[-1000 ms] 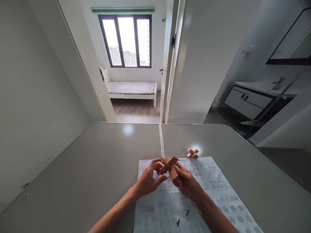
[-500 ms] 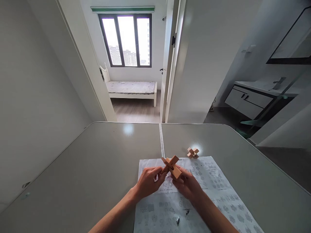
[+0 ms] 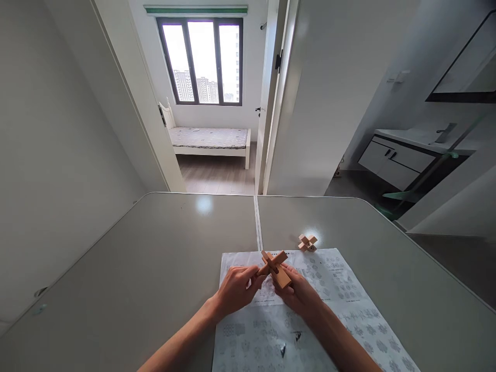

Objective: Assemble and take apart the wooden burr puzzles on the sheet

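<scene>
Between my two hands is a wooden burr puzzle [image 3: 280, 275], made of light-brown sticks that cross one another. My left hand [image 3: 239, 287] pinches a stick on its left side. The fingers of my right hand [image 3: 297, 292] are closed around the thick piece on the right, which slants toward me. Several stick ends poke out beyond the fingertips, and a dark notch shows near the crossing. Both hands hold the puzzle over a printed paper sheet [image 3: 271, 323], and my fingers hide part of the pieces.
A second, smaller wooden burr puzzle [image 3: 308, 243] stands on the grey table [image 3: 155, 279] just past the sheet's far edge. The sheet carries rows of small diagrams and two torn spots. A seam runs down the table's far half. Beyond stand a doorway and a bed [image 3: 211, 138].
The puzzle in my hands has turned slightly, and its upper stick ends have shifted a little to the right. Both hands keep their hold. The view has tilted very slightly.
</scene>
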Demonstrator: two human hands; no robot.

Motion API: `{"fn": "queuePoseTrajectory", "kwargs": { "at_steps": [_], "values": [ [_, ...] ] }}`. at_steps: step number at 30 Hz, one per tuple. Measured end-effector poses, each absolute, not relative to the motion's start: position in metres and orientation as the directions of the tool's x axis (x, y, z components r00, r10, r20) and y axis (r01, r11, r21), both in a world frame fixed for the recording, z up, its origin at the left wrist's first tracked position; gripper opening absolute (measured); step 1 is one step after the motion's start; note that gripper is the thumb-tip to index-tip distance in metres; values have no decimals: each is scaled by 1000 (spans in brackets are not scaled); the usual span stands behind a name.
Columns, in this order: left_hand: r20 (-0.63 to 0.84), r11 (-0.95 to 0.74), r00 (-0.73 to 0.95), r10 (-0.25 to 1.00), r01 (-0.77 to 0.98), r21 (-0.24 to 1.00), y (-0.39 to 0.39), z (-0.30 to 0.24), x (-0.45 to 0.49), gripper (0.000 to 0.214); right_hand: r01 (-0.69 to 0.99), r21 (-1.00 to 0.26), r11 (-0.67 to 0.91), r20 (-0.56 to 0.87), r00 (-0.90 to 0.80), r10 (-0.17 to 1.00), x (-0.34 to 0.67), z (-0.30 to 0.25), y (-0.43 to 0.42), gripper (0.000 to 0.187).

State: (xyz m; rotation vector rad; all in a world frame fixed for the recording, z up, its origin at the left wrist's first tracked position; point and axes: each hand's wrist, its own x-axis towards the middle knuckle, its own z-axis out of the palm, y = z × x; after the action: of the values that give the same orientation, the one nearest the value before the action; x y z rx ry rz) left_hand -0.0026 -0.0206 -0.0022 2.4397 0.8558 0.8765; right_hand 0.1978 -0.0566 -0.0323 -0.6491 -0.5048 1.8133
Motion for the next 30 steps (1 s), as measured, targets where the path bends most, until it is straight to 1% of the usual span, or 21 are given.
{"fn": "queuePoseTrajectory", "kwargs": {
  "at_steps": [4, 7, 8, 12, 14, 15, 16, 17, 20, 21, 22, 24, 26, 28, 30],
  "values": [
    [366, -679, 607, 705, 428, 597, -22, 1, -2, 35, -707, -638, -305, -182, -247, 952, 197, -31, -57, 36],
    [342, -641, 598, 725, 404, 652, -22, 5, -3, 16, -698, -652, -297, -170, -248, 954, 195, -29, -58, 37],
    [359, -640, 593, 721, 371, 673, -22, 6, -4, 15, -694, -657, -294, -165, -249, 954, 195, -28, -59, 38],
    [447, -654, 567, 692, 229, 721, -21, 6, -7, 69, -667, -692, -277, -145, -248, 958, 194, -19, -62, 44],
    [409, -624, 575, 708, 239, 744, -22, 4, -8, 95, -633, -727, -268, -139, -246, 959, 193, -15, -64, 50],
    [376, -600, 580, 722, 255, 759, -23, 3, -7, 104, -613, -744, -265, -134, -251, 959, 192, -14, -65, 53],
    [343, -572, 583, 737, 268, 775, -23, 3, -7, 110, -595, -760, -263, -128, -260, 957, 191, -13, -66, 54],
    [314, -548, 586, 747, 274, 791, -24, 3, -6, 109, -577, -773, -265, -121, -276, 954, 191, -13, -67, 53],
    [277, -496, 601, 750, 234, 836, -25, 6, -5, 89, -530, -808, -258, -93, -318, 944, 189, -16, -69, 45],
    [267, -477, 615, 742, 204, 855, -24, 8, -5, 86, -519, -817, -253, -86, -324, 942, 188, -17, -70, 42],
    [256, -453, 635, 729, 167, 876, -24, 9, -5, 88, -512, -822, -248, -80, -327, 942, 188, -17, -71, 41],
    [239, -407, 673, 700, 100, 908, -22, 11, -7, 103, -515, -822, -243, -76, -324, 943, 188, -16, -71, 41],
    [246, -402, 682, 689, 76, 913, -20, 11, -8, 113, -529, -814, -238, -79, -306, 949, 189, -14, -71, 44],
    [259, -423, 660, 705, 97, 901, -18, 10, -9, 107, -538, -812, -228, -80, -286, 955, 189, -12, -70, 46],
    [255, -429, 639, 726, 130, 894, -18, 10, -9, 92, -537, -813, -223, -78, -280, 957, 190, -11, -70, 46]
  ]
}}
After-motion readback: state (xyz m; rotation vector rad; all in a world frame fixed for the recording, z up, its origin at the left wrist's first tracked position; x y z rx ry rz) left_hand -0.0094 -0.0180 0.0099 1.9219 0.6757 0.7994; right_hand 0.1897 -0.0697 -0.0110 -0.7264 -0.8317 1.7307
